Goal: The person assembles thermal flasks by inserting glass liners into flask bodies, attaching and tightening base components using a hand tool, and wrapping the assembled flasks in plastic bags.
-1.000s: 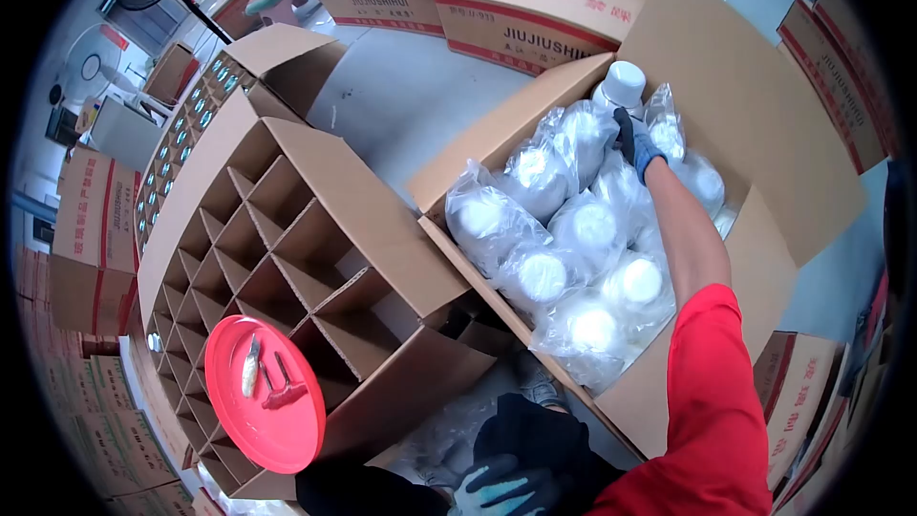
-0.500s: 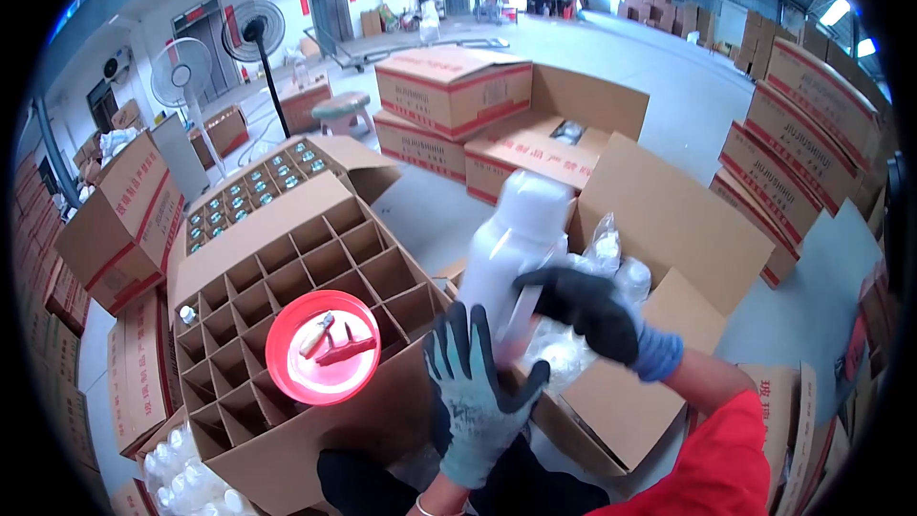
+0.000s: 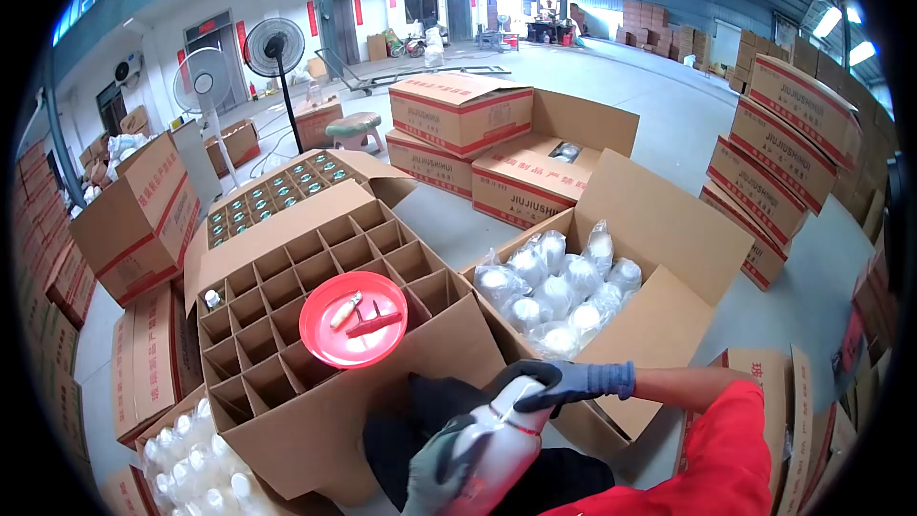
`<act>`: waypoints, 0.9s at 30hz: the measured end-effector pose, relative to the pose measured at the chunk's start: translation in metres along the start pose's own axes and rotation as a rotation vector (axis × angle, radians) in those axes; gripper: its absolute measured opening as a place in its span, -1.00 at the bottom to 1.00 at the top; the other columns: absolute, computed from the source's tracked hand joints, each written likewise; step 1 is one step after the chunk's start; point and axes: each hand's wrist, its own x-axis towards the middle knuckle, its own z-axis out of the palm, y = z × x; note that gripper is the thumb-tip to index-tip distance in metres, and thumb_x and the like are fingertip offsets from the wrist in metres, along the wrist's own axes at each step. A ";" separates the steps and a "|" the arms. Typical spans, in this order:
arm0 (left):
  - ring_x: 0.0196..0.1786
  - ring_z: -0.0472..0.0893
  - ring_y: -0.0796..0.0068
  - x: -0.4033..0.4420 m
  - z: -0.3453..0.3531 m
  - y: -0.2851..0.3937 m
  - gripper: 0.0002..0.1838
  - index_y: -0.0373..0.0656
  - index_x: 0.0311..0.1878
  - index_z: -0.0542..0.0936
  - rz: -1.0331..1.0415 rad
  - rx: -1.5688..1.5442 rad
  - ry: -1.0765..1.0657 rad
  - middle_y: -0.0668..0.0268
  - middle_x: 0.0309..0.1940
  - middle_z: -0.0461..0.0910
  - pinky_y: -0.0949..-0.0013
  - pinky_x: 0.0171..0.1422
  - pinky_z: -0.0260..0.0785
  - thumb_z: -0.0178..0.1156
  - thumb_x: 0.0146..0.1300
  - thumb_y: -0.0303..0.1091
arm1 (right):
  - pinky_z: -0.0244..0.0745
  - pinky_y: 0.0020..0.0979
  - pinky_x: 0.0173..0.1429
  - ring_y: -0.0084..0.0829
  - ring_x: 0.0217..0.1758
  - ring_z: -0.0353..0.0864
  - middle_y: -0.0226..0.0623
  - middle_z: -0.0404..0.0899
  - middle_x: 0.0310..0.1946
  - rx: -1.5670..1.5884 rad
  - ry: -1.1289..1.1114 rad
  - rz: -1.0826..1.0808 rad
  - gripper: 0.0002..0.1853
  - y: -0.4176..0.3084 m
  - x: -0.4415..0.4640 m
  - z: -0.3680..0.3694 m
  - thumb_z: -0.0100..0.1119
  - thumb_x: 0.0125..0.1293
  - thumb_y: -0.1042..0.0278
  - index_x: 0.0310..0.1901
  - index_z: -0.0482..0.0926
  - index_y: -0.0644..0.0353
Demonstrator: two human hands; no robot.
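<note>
A white bottle lies tilted over my lap between both gloved hands. My left hand is wrapped round its lower body. My right hand, in a dark and blue glove, grips it near the upper end. To the right stands an open carton of bottles in clear plastic bags. On the left is a carton with cardboard dividers, and a red round dish rests on it. A small knife and a red-handled tool lie in the dish.
A carton of green-topped items stands behind the divider carton. White-capped bottles fill a box at the lower left. Closed cartons are stacked ahead, with more stacks at the right. Two fans and a stool stand further back.
My right hand has lifted the bottle out of the right carton and brought it down to my lap. My left hand has risen from my lap and closed round it. The view has tilted up.
</note>
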 end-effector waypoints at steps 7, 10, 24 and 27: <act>0.34 0.42 -0.08 -0.083 0.013 -0.042 -0.48 -0.26 0.14 0.56 -0.581 -0.218 0.485 -0.05 0.27 0.42 0.05 0.39 0.30 0.25 0.03 -0.40 | 0.28 -0.06 0.35 -0.01 0.32 0.32 -0.02 0.36 0.22 -0.894 0.421 -0.419 -0.26 0.088 0.002 -0.064 0.42 0.09 -0.03 0.31 0.40 -0.05; 0.36 0.40 -0.08 -0.090 0.012 -0.046 -0.49 -0.26 0.13 0.57 -0.647 -0.245 0.685 -0.06 0.30 0.38 0.04 0.38 0.31 0.25 0.03 -0.41 | 0.29 0.06 0.30 0.12 0.31 0.30 -0.04 0.29 0.29 -1.034 0.466 0.175 -0.08 0.221 -0.012 -0.072 0.38 0.03 -0.20 0.41 0.24 -0.09; 0.46 0.26 -0.06 -0.093 0.002 -0.055 -0.57 -0.23 0.05 0.63 -0.271 0.340 -0.030 -0.05 0.41 0.26 -0.06 0.38 0.29 0.23 0.04 -0.42 | 0.48 -0.35 0.19 -0.31 0.03 0.58 -0.19 0.56 0.01 0.479 0.243 -0.422 -0.51 -0.002 0.095 0.004 0.35 0.26 0.18 0.16 0.53 0.21; 0.43 0.29 -0.03 -0.110 0.009 -0.056 -0.61 -0.21 0.06 0.66 -0.713 -0.306 0.428 0.02 0.30 0.44 0.03 0.51 0.06 0.28 0.17 -0.27 | 0.51 -0.31 0.10 -0.26 0.00 0.60 -0.19 0.58 -0.07 -0.225 0.374 -0.821 -0.49 -0.018 0.092 0.011 0.43 0.17 0.11 0.10 0.59 0.17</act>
